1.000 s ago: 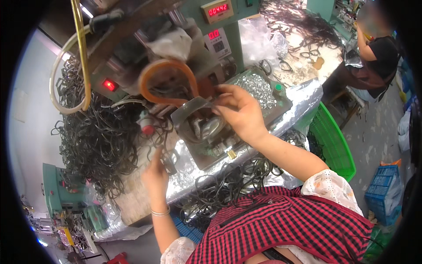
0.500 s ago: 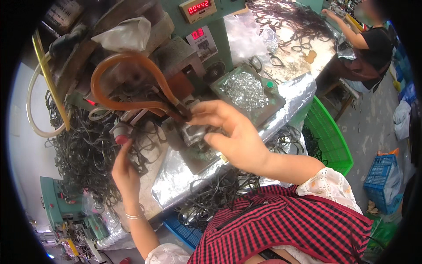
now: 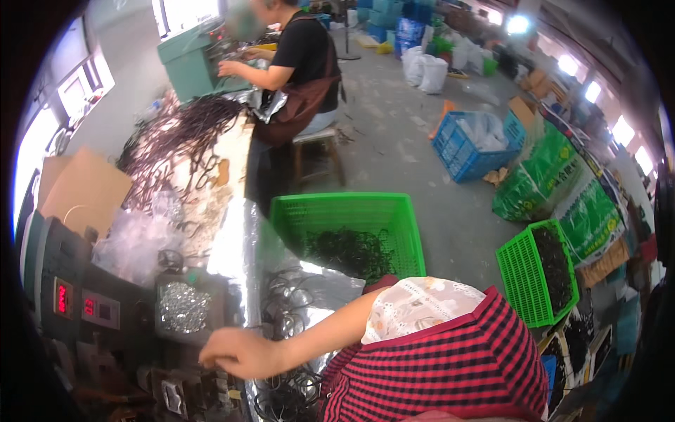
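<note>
My right hand (image 3: 242, 353) reaches out to the left over the near end of the work table. Its fingers bend downward and are blurred, so I cannot tell whether anything is in them. Just beyond it lies a tray heaped with small shiny metal pieces (image 3: 184, 307). Below and left of the hand is a machine's metal fixture (image 3: 173, 397), partly in shadow. Dark looped bands (image 3: 285, 394) lie in a tangle by my forearm, on silvery sheeting (image 3: 330, 285). My left hand is out of view.
A green basket (image 3: 344, 204) with dark bands stands beside the table. Another green basket (image 3: 524, 281) and a blue crate (image 3: 460, 158) are on the floor at right. A co-worker (image 3: 306, 63) sits at the far end by a green machine (image 3: 186, 63). Red displays (image 3: 63, 297) glow at left.
My view has swung to the right, bringing the floor, baskets and co-worker into the middle. My right hand has come away from the machine's fixture. My left hand has gone out of view.
</note>
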Demonstrator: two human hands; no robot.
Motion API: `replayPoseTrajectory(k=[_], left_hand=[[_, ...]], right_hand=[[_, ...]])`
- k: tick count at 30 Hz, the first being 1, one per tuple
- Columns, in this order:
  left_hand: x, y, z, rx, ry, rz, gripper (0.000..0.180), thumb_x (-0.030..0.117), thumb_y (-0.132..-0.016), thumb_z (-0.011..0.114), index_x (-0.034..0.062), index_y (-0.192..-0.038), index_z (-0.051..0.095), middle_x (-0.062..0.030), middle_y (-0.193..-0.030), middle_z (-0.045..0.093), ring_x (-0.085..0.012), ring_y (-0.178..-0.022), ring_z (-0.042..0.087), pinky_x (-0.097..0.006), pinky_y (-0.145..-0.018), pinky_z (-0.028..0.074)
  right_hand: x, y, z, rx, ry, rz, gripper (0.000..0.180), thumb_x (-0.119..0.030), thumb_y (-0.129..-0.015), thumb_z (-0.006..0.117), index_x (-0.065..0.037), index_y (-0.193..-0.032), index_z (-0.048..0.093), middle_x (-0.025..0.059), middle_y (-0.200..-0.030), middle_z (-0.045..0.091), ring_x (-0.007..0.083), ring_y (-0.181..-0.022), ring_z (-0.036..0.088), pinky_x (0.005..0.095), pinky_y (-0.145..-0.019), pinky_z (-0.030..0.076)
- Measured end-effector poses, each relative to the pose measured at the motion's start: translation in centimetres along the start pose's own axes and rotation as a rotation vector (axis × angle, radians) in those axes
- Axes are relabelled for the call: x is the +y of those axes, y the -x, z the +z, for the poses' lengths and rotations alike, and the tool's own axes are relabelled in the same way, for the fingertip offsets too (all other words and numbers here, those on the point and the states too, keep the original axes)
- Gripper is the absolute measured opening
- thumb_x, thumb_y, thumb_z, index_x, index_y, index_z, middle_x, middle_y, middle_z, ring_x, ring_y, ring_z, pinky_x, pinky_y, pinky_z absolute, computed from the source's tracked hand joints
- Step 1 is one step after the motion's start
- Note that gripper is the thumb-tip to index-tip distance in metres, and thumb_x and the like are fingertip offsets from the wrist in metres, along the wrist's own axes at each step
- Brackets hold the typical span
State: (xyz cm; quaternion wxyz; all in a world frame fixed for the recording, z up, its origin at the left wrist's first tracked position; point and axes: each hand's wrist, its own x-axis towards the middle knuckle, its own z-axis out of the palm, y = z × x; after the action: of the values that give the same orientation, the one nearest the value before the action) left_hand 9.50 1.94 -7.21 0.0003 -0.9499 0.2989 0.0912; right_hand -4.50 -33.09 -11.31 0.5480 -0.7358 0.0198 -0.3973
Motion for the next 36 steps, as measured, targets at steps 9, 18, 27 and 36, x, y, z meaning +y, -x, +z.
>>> replayPoseTrajectory(k=[9,18,27,36], left_hand=[[-2.5,4.0,-0.9,0.467,0.102,-0.096,0.051,0.002,-0.085,0.054,-0.0008,-0.135,0.047,-0.0174,-0.125,0.06,-0.028,-0.112,0.058,-0.035,-0.097,0.044],[-1.6,2.0,-2.6,0.765,0.406,-0.199,0.034,-0.009,-0.075,0.06,0.0021,-0.105,0.069,-0.017,-0.117,0.062,-0.0247,-0.104,0.062,-0.029,-0.082,0.049],[-4.2,0.7,3.8,1.161,0.845,-0.159,0.013,0.005,-0.09,0.064,-0.0034,-0.099,0.063,-0.0091,-0.097,0.065,-0.0154,-0.087,0.059,-0.027,-0.081,0.047],[3.9,8.9,0.7,0.665,0.966,-0.836,0.046,0.03,-0.094,0.06,-0.0002,-0.128,0.053,-0.0171,-0.117,0.062,-0.027,-0.101,0.06,-0.034,-0.088,0.048]], right_hand=[[-3.1,4.6,9.1,-0.518,-0.076,-0.279,0.027,-0.006,-0.069,0.06,-0.006,-0.096,0.063,0.0125,-0.09,0.06,0.0316,-0.095,0.058,0.0424,-0.075,0.049],[-4.3,4.2,15.1,-0.896,0.124,-0.2,0.053,-0.009,-0.078,0.062,0.0,-0.128,0.047,0.0206,-0.13,0.051,0.0373,-0.121,0.047,0.0436,-0.102,0.04],[-5.4,3.5,16.8,-0.976,0.126,-0.065,0.083,-0.012,-0.077,0.065,0.008,-0.144,0.02,0.0294,-0.143,0.034,0.0408,-0.133,0.035,0.0434,-0.111,0.032],[-3.6,4.7,14.7,-1.039,0.146,-0.146,0.05,-0.011,-0.069,0.065,0.005,-0.115,0.053,0.0245,-0.124,0.048,0.0395,-0.12,0.045,0.0461,-0.093,0.045]])
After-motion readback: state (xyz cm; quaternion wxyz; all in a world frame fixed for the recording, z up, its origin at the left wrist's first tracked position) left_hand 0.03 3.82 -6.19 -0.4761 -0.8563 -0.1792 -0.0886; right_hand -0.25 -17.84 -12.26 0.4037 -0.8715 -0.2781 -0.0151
